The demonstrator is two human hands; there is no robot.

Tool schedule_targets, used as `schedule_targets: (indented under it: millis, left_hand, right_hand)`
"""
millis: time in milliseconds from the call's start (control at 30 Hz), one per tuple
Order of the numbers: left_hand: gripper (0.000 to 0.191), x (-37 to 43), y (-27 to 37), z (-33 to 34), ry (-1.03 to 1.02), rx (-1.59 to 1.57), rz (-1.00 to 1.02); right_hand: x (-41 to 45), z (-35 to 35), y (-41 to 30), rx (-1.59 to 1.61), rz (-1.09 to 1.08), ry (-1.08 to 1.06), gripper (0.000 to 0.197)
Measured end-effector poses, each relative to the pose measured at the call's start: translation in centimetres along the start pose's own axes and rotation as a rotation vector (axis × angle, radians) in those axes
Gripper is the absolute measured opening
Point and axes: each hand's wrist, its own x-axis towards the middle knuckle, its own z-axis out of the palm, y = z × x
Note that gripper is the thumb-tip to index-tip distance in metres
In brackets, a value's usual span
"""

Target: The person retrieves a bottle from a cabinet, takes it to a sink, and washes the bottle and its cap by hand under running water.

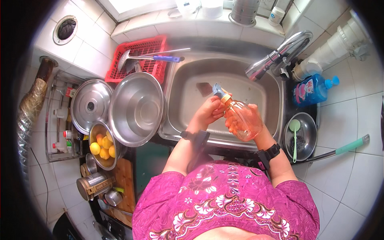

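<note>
Over the steel sink basin (192,75) I hold an orange transparent spray bottle (242,123), tilted, with its grey spray head pointing up and left. My right hand (250,118) is wrapped around the bottle's body and shows through it. The fingers of my left hand (213,109) close on the collar just below the spray head. A dark brown scouring pad (204,89) lies on the basin floor beyond my left hand. The chrome faucet (264,64) hangs over the basin's right side; whether water runs from it I cannot tell.
A large steel bowl (136,109), a pot lid (91,105) and a bowl of yellow-orange fruit (103,147) stand left. Behind them is a red plastic basket (115,67) with a skimmer (123,60). At right are a blue soap bottle (310,90) and a steel bowl (312,129) holding a green brush (295,135).
</note>
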Motion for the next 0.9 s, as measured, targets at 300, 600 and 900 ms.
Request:
schedule_targets:
  millis: [300, 600, 900]
  left_hand:
    - [0.027, 0.5, -0.5, -1.0, 0.140, -0.030, 0.062]
    - [0.019, 2.5, -0.8, -1.9, 0.528, -0.190, 0.022]
    - [0.021, 0.6, 1.4, -6.9, 0.660, -0.238, 0.363]
  right_hand:
    - [1.1, -5.0, -1.5, -1.037, -0.116, 0.310, 0.052]
    - [0.7, -2.0, -0.7, -1.817, -0.381, 0.759, 0.077]
    - [-4.3, -4.1, -5.8, -2.165, -0.398, 1.212, 0.072]
